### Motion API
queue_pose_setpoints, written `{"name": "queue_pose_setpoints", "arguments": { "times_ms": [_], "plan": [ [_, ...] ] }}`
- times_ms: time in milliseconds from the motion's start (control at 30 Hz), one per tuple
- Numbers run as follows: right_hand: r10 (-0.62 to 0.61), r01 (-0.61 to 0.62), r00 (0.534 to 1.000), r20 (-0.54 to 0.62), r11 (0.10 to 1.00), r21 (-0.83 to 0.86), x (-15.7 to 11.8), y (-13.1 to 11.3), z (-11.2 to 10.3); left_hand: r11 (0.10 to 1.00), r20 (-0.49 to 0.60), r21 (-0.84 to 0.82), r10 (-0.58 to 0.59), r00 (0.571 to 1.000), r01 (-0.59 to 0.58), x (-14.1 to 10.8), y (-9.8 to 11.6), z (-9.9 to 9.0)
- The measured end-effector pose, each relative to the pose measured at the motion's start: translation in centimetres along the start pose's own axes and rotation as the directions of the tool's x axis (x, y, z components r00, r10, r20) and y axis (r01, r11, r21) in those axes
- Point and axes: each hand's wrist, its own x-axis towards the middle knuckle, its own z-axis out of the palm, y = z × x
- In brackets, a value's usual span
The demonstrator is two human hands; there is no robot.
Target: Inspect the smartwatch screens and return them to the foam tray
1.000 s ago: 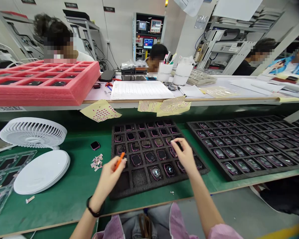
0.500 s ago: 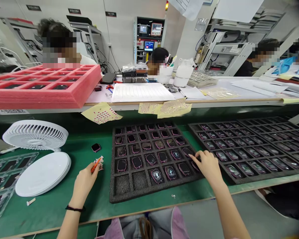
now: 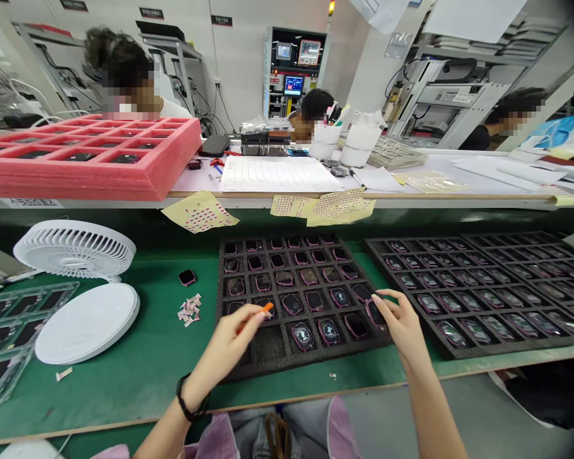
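Over the lower left of the black foam tray (image 3: 269, 352), my left hand (image 3: 236, 331) is closed on a slim orange tool (image 3: 267, 307); its exact kind is hidden by the fingers. My right hand (image 3: 402, 322) pinches a smartwatch body (image 3: 375, 313) with a dark screen and purple frame, tilted at the tray's right edge. Rows of similar watches fill most pockets, and a few, like the watch (image 3: 302, 336) in the front row, show lit dials. A pile of small pale strips (image 3: 190, 310) and a single watch (image 3: 187, 277) lie on the green mat left of the tray.
A white fan (image 3: 86, 322) and clear plastic trays (image 3: 22, 331) stand at the left. More filled foam trays (image 3: 440, 347) lie at the right. On the raised shelf are a pink foam tray (image 3: 172, 166) and paper sheets (image 3: 280, 175). People sit beyond it.
My left hand has moved right with the orange tool, from the pile of strips to over the tray. My right hand has lifted and tilted a watch at the tray's right edge.
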Motion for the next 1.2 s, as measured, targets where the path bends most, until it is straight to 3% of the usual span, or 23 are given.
{"name": "queue_pose_setpoints", "arguments": {
  "times_ms": [67, 133, 233, 333, 500, 733, 900, 967, 1133, 1200],
  "plan": [
    [0.074, -0.081, 0.997, 0.034, 0.942, 0.327, -1.3, -2.0, 2.8, 0.994, 0.174, -0.104, -0.003, 0.985, 0.021, 0.3, 1.0, 2.2],
    [0.121, -0.217, 0.969, 0.213, 0.832, 0.511, -2.5, -3.7, 5.8, 0.986, 0.255, -0.161, 0.009, 0.967, 0.033, 0.6, 1.8, 3.9],
    [0.143, -0.373, 0.908, 0.395, 0.707, 0.601, -4.0, -5.2, 9.3, 0.979, 0.256, -0.201, 0.020, 0.966, 0.033, 1.0, 2.4, 5.3],
    [0.131, -0.419, 0.884, 0.450, 0.651, 0.633, -4.8, -5.6, 11.0, 0.977, 0.235, -0.211, 0.016, 0.972, 0.035, 1.3, 2.5, 5.5],
    [0.108, -0.405, 0.885, 0.453, 0.658, 0.635, -5.4, -5.8, 11.6, 0.979, 0.205, -0.200, 0.017, 0.979, 0.025, 1.2, 2.3, 5.3],
    [0.104, -0.294, 0.932, 0.348, 0.777, 0.557, -5.9, -5.8, 11.5, 0.984, 0.180, -0.178, 0.002, 0.984, 0.030, 1.2, 2.0, 5.2],
    [0.153, -0.524, 0.829, 0.538, 0.551, 0.650, -6.0, -6.3, 12.2, 0.949, 0.170, -0.315, 0.036, 0.985, 0.020, 1.4, 1.6, 5.8],
    [0.188, -0.552, 0.821, 0.539, 0.497, 0.669, -5.9, -6.3, 12.7, 0.938, 0.153, -0.347, 0.037, 0.988, 0.019, 1.4, 1.4, 6.0],
    [0.189, -0.579, 0.802, 0.567, 0.480, 0.659, -5.7, -5.7, 13.2, 0.943, 0.131, -0.332, 0.017, 0.991, 0.028, 1.5, 1.0, 5.8],
    [0.172, -0.554, 0.816, 0.552, 0.502, 0.664, -5.9, -5.4, 13.2, 0.940, 0.101, -0.340, -0.005, 0.995, 0.039, 1.6, 0.9, 5.6]
  ]
}}
